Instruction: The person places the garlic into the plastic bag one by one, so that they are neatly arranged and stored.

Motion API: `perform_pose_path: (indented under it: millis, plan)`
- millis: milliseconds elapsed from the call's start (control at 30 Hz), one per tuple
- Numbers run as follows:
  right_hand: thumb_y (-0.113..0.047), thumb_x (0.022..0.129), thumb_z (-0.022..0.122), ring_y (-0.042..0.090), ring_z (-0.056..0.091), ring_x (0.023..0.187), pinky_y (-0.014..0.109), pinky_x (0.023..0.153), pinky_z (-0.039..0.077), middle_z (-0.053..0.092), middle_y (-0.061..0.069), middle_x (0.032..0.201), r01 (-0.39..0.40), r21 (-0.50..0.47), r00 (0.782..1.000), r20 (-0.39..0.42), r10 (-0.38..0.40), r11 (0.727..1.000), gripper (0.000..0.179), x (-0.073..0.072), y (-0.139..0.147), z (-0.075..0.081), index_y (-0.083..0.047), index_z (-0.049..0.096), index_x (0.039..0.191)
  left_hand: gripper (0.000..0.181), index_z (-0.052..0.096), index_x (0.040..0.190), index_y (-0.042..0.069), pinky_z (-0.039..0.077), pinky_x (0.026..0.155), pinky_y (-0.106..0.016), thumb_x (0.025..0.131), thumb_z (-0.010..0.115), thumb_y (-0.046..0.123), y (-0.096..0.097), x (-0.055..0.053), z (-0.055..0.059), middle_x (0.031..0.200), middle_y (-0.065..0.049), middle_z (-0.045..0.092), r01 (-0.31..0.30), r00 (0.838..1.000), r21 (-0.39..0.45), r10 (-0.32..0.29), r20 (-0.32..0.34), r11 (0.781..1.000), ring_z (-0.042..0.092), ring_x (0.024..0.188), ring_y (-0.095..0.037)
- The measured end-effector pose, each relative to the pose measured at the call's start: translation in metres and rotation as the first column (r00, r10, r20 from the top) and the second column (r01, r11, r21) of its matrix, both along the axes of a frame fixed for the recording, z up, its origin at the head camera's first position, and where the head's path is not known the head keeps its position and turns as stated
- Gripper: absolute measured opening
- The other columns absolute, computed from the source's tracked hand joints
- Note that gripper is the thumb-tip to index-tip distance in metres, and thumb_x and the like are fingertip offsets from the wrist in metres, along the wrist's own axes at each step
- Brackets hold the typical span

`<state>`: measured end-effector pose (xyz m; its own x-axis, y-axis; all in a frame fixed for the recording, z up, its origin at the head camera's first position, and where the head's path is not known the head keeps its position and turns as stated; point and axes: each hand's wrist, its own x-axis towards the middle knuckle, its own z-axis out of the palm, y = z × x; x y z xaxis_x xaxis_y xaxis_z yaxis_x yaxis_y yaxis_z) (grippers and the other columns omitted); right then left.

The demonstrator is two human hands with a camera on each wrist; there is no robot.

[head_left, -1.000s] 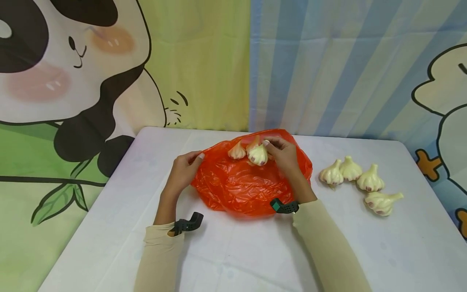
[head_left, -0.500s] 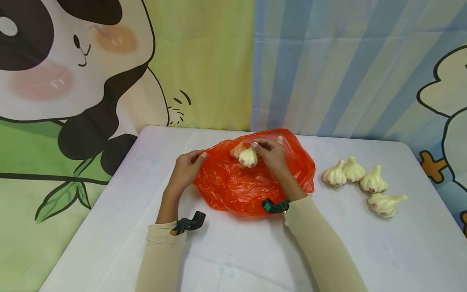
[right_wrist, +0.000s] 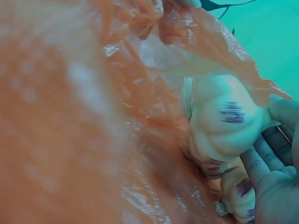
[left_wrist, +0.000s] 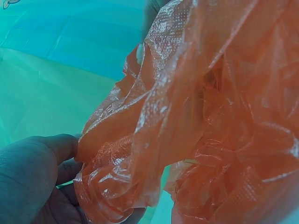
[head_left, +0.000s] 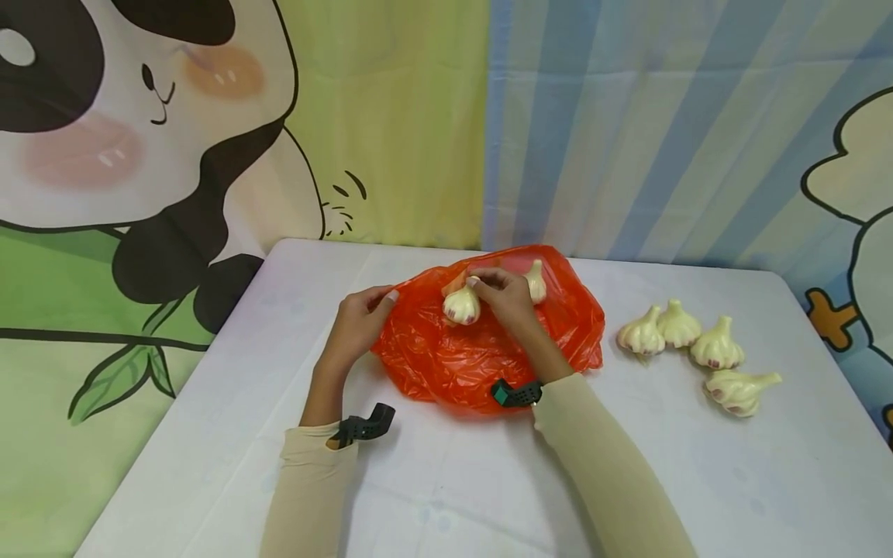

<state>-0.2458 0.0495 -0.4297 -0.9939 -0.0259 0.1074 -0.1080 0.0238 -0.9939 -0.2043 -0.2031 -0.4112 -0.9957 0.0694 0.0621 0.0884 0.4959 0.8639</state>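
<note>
A red plastic bag (head_left: 453, 360) lies spread on the table, its mouth open toward the back. My left hand (head_left: 359, 322) pinches the bag's left edge; the left wrist view shows thumb and fingers on the crinkled film (left_wrist: 117, 163). Over the bag's opening, my right hand (head_left: 508, 301) holds a garlic bulb (head_left: 461, 307) by its stem, between thumb and fingers. Purple streaks mark this bulb (right_wrist: 229, 114) in the right wrist view. Just beneath it sits another garlic bulb (right_wrist: 239, 189). Behind the right hand, a garlic bulb (head_left: 536, 280) is visible in the bag.
Several garlic bulbs (head_left: 717, 346) stand or lie together on the white tabletop (head_left: 432, 496) to the right of the bag. A printed curtain (head_left: 398, 139) hangs behind the table's far edge.
My right hand has moved left across the bag with the garlic bulb in its fingers, uncovering a bulb at the back right. The left hand keeps its hold on the bag.
</note>
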Motion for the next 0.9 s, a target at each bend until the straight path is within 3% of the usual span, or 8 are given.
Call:
perform_pose_path:
  millis: [300, 500, 767, 900]
  plan:
    - [-0.016, 0.091, 0.071, 0.023, 0.064, 0.1, 0.025, 0.082, 0.052, 0.068, 0.015, 0.111, -0.034, 0.1, 0.999, -0.011, 0.035, 0.994, 0.027, 0.001, -0.01, -0.005, 0.003, 0.07, 0.11, 0.046, 0.063, 0.129, 0.008, 0.052, 0.089, -0.039, 0.1, 0.053, 0.042, 0.0, 0.0, 0.001, 0.118, -0.007, 0.064, 0.004, 1.0, 0.008, -0.004, -0.007, 1.0, 0.06, 0.104, -0.02]
    - [-0.013, 0.091, 0.071, 0.024, 0.065, 0.095, 0.027, 0.08, 0.053, 0.07, 0.015, 0.103, -0.049, 0.127, 0.997, -0.047, 0.056, 0.991, 0.023, 0.003, -0.016, -0.01, 0.003, 0.071, 0.106, 0.044, 0.062, 0.13, 0.008, 0.052, 0.088, -0.038, 0.1, 0.052, 0.04, 0.0, 0.0, 0.001, 0.119, -0.007, 0.064, 0.0, 1.0, 0.016, 0.0, 0.003, 1.0, 0.06, 0.105, -0.02]
    - [-0.013, 0.091, 0.071, 0.019, 0.063, 0.087, 0.026, 0.074, 0.052, 0.072, 0.007, 0.096, -0.004, 0.214, 0.988, -0.148, 0.037, 0.977, 0.018, 0.005, -0.019, -0.011, 0.0, 0.073, 0.103, 0.045, 0.062, 0.13, 0.009, 0.052, 0.089, -0.038, 0.1, 0.052, 0.041, 0.0, 0.0, 0.0, 0.12, -0.007, 0.064, 0.001, 1.0, 0.009, -0.001, 0.002, 1.0, 0.06, 0.106, -0.02]
    - [-0.012, 0.091, 0.07, 0.02, 0.063, 0.087, 0.026, 0.074, 0.052, 0.071, 0.009, 0.097, 0.026, 0.208, 0.984, -0.177, 0.011, 0.978, 0.019, 0.007, -0.02, -0.011, 0.0, 0.072, 0.105, 0.046, 0.062, 0.131, 0.009, 0.052, 0.088, -0.038, 0.1, 0.052, 0.041, 0.0, 0.0, -0.001, 0.12, -0.007, 0.064, 0.004, 1.0, 0.014, -0.004, 0.005, 1.0, 0.06, 0.105, -0.02]
